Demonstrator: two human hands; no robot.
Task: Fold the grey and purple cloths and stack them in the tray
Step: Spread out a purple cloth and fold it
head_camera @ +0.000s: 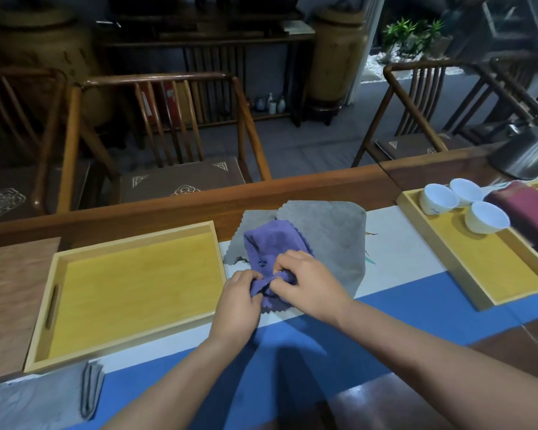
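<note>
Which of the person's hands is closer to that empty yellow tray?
Left. The left hand grips the purple cloth just beside the empty tray; the right hand is on its far side.

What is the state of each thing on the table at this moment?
Purple cloth: crumpled, lying on the grey cloth, near edge pinched by both hands.
Grey cloth: spread loosely, not folded.
Left tray: holds nothing.
Right tray: holds three cups and a dark red cloth.
Cups: upright, look empty.
Left hand: fingers closed on the purple cloth.
Right hand: fingers closed on the purple cloth.
</note>
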